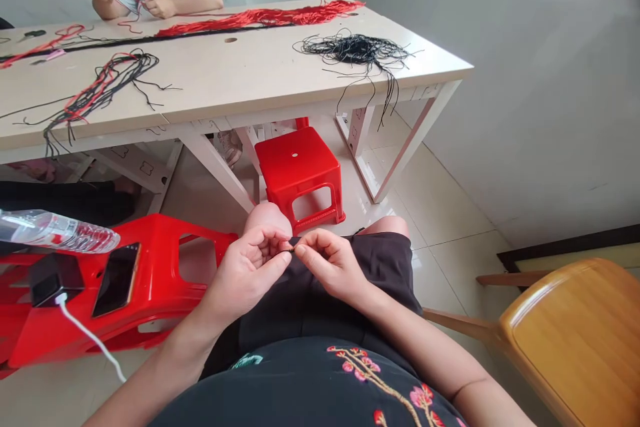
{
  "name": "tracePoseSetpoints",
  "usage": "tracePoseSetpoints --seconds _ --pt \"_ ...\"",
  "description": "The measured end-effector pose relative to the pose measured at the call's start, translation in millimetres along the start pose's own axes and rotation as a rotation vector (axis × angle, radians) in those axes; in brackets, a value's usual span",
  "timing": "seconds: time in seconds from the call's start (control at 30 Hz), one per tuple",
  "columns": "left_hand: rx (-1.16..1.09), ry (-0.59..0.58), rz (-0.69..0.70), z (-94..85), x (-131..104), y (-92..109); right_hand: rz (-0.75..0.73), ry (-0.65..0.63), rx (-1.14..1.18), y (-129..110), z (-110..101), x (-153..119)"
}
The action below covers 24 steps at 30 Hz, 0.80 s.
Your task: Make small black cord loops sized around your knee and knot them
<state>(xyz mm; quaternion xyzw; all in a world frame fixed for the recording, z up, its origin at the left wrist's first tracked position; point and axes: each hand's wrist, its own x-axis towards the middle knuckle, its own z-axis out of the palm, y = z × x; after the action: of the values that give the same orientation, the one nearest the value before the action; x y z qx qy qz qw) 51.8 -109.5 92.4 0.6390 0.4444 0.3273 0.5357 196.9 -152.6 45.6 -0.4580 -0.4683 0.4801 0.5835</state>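
Over my lap, my left hand (250,268) and my right hand (334,265) meet fingertip to fingertip. Both pinch a tiny dark piece (293,248) with a yellowish spot, too small to make out for certain. The thumb and forefinger of each hand press together, while the other fingers curl inward. Beneath the hands lies the dark cloth (320,293) over my legs.
Ahead is a table (240,80) with a black cord tangle (357,50), red cords (280,15) and a mixed bundle (107,83). A person (160,3) holds red cord across it. Red stools (300,157), a bottle (55,230), a phone (117,280) and a wooden chair (575,333) surround me.
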Motion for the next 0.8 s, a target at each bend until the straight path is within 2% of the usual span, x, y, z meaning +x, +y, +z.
tracePoseSetpoints --seconds 0.07,0.2,0.33,0.43,0.57,0.73,0.8 --pt "0.022 -0.018 0.01 1.8 -1.2 -1.3 -0.004 -0.001 0.004 -0.9 -1.7 -0.7" --pt "0.138 0.02 0.059 2.6 -2.6 -4.8 0.005 -0.033 -0.04 -1.8 -3.2 -2.7" --pt "0.386 0.046 0.242 1.7 -3.9 -7.0 -0.118 -0.108 -0.213 0.7 -0.5 -4.9" --pt "0.46 0.073 0.302 2.4 -6.0 -7.1 -0.188 -0.134 -0.347 2.7 1.9 -6.5" --pt "0.373 0.131 0.252 1.1 -5.3 -7.7 -0.164 -0.101 -0.304 2.6 3.5 -5.1" --pt "0.123 -0.003 0.033 -5.3 0.6 -17.2 -0.092 -0.13 -0.281 6.4 4.6 -0.4" --pt "0.077 -0.017 -0.021 -6.9 1.0 -22.4 -0.086 -0.137 -0.305 9.4 4.7 0.9"
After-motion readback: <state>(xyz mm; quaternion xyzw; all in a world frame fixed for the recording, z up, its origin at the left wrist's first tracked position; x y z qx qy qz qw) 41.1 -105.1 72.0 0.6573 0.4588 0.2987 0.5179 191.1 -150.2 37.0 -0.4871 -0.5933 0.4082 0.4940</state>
